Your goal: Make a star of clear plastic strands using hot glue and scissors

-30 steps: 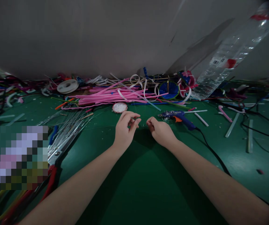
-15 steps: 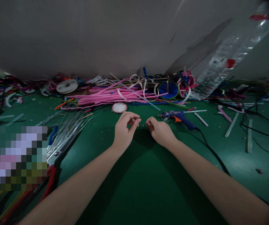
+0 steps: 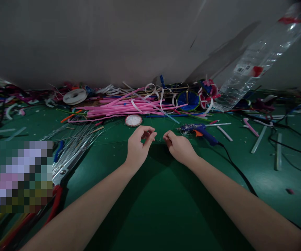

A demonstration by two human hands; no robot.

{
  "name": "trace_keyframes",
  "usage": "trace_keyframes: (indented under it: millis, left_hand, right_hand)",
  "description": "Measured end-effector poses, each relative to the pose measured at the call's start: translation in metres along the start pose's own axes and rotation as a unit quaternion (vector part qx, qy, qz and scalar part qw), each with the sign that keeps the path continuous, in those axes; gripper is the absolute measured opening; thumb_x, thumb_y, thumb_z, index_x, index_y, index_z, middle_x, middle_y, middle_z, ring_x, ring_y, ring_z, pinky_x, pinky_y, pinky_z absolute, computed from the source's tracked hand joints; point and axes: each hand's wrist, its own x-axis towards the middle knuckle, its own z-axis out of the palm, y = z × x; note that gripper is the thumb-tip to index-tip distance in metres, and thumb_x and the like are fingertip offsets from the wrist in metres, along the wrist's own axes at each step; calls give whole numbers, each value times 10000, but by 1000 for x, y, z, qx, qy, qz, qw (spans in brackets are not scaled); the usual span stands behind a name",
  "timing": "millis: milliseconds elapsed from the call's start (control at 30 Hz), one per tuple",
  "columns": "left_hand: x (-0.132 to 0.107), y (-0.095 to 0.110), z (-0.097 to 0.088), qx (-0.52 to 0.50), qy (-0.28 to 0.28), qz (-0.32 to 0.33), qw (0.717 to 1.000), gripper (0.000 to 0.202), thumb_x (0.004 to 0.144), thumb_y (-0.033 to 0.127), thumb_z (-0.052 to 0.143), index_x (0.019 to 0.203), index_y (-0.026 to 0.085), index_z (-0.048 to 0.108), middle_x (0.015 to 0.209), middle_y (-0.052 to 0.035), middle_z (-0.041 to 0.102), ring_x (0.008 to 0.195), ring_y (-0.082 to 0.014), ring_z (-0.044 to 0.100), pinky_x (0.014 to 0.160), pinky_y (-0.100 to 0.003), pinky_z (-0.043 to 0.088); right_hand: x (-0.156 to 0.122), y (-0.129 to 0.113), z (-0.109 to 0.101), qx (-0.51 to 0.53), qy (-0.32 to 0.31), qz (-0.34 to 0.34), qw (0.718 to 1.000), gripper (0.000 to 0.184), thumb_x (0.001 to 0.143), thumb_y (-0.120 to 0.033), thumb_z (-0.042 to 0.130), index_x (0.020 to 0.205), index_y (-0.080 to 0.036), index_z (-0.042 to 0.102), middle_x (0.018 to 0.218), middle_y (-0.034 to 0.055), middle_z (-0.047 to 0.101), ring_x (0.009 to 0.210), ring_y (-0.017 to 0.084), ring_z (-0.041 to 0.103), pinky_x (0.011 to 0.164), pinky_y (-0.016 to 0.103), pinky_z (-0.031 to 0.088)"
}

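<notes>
While both hands meet over the green table, something very fine seems pinched between them.

Head view: the left hand (image 3: pixel 137 148) has its thumb and forefinger nearly closed, the other fingers curled loosely; the right hand (image 3: pixel 180 148) is bunched with its fingertips drawn together. Between them a thin wire or thread (image 3: pixel 160 140), barely visible, appears to run just above the green table (image 3: pixel 150 195); whether either hand truly grips it I cannot tell. Compared with a second ago the hands have hardly shifted, the left fingers closing slightly, so the fine work looks held in place. A blue glue gun (image 3: pixel 201 130) lies just beside the right hand, a round white-filled lid (image 3: pixel 133 120) and pink strips (image 3: pixel 124 106) beyond.
</notes>
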Motion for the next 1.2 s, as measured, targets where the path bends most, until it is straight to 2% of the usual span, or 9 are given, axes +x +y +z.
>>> trace_keyframes:
  millis: [400,800,1200]
  left_hand:
    - [0,3,0,2,13,-7,1000,143,854,308,495,878,183,559,773,-14,611,641,-105,608,630,-232,481]
    - [0,2,0,-14,2,-11,1000,151,862,312,476,832,180,542,764,-12,592,640,-105,593,621,-232,467]
    - [1,1,0,12,0,-1,1000,110,844,277,511,816,180,555,785,-17,589,704,-116,573,664,-239,464]
  right_hand:
    - [0,2,1,-5,-3,-4,1000,220,901,-288,286,993,-206,469,643,15,597,520,139,506,488,233,233]
    - [0,1,1,-5,-1,-3,1000,240,911,-307,268,997,-209,469,653,16,606,538,143,519,497,235,237]
    - [0,0,0,-15,2,-1,1000,233,905,-304,276,987,-213,474,652,18,608,540,148,524,499,236,237]
